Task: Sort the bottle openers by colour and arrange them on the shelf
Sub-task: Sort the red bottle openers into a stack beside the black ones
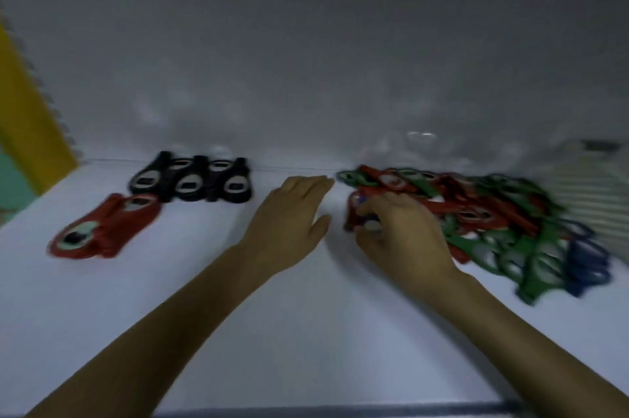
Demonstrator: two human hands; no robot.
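Bare shelf (306,332) lies open by your forearms. Left hand (289,213) is flat, fingers straight. Right hand (401,233) pinches a red opener (350,213), lengthwise away from you, at the mixed pile's (493,223) left edge.

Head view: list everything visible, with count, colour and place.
black openers: about five, black, shelf back left
sorted red openers: apparently two, red, left front
mixed pile: many, red, green, blue, right
held red opener: one, red, pile's left edge
shelf: one, white, underneath all
panel: one, yellow, far left
left hand: open, centre
right hand: grips held red opener
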